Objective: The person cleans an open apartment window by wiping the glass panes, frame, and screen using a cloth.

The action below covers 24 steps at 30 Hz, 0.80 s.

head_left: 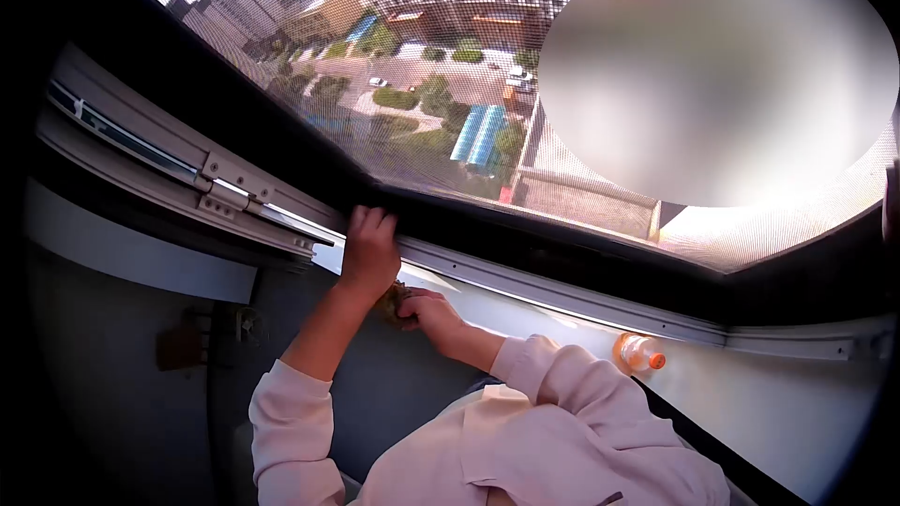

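My left hand (371,249) is up at the lower edge of the dark window frame (450,215), its fingers curled against it. Just below and to the right, my right hand (433,315) is closed on a small brownish-yellow crumpled thing (392,307), perhaps a cloth or scouring pad; its kind is not clear. That thing sits at the near edge of the white window sill (562,326), partly hidden by my fingers and left wrist.
A bottle with an orange cap (641,353) lies on the sill to the right. At left is a metal window fitting (225,193) with screws. A mesh screen (412,103) covers the window, with buildings and trees far below. A blurred oval hides the upper right.
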Each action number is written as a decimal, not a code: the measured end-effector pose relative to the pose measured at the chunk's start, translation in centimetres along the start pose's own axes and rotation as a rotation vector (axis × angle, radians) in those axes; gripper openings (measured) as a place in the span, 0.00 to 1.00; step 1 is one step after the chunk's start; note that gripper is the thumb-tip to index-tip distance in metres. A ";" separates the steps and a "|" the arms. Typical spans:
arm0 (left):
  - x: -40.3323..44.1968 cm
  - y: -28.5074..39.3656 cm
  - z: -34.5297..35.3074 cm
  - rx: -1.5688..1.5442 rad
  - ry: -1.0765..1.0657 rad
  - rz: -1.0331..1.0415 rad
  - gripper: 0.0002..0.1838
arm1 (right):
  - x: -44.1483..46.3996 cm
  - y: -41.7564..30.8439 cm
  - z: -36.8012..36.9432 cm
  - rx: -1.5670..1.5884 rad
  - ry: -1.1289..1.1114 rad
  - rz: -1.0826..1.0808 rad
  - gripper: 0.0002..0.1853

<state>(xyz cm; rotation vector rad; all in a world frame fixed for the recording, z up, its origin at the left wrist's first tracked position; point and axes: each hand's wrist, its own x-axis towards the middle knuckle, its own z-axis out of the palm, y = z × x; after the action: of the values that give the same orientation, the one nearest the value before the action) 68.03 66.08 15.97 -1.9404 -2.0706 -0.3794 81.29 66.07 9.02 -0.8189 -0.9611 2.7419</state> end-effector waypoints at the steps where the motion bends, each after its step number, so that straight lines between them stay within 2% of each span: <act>1: 0.1 1.2 0.0 -0.020 0.018 0.008 0.17 | -0.9 0.1 -0.8 0.012 0.014 -0.030 0.14; 8: 1.2 11.6 0.3 -0.167 0.075 0.135 0.15 | -8.8 0.5 -5.9 0.004 0.040 -0.135 0.15; 10: 1.5 15.2 0.3 -0.178 0.009 0.164 0.14 | -11.0 1.5 -7.9 0.029 0.046 -0.172 0.16; 12: 1.7 16.2 0.1 -0.116 -0.031 0.158 0.14 | -13.1 1.4 -9.0 0.051 0.056 -0.215 0.17; 14: 1.8 16.5 -0.1 -0.056 -0.072 0.153 0.14 | -15.6 0.6 -9.1 0.064 0.161 -0.305 0.18; 17: 1.8 15.4 -0.3 -0.119 -0.077 0.149 0.16 | -15.7 0.6 -9.7 0.062 0.141 -0.301 0.19; 19: 1.5 14.4 -0.4 -0.293 0.040 0.150 0.17 | -15.1 0.3 -9.5 0.071 0.117 -0.288 0.20; 20: 1.1 15.0 -1.6 -0.181 0.042 0.089 0.18 | -14.6 0.2 -9.2 0.076 0.128 -0.295 0.20; 22: 0.9 14.6 -2.0 -0.171 0.047 -0.001 0.18 | -13.7 0.2 -9.0 0.043 0.078 -0.261 0.20; 24: 0.9 14.8 -1.3 -0.148 0.011 0.030 0.18 | -13.2 -0.2 -8.7 0.038 0.087 -0.235 0.20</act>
<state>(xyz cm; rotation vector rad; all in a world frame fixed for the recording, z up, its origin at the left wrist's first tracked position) 82.77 67.43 17.54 -2.0447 -2.0569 -0.5489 97.06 67.22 9.49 -0.7597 -0.9219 2.4963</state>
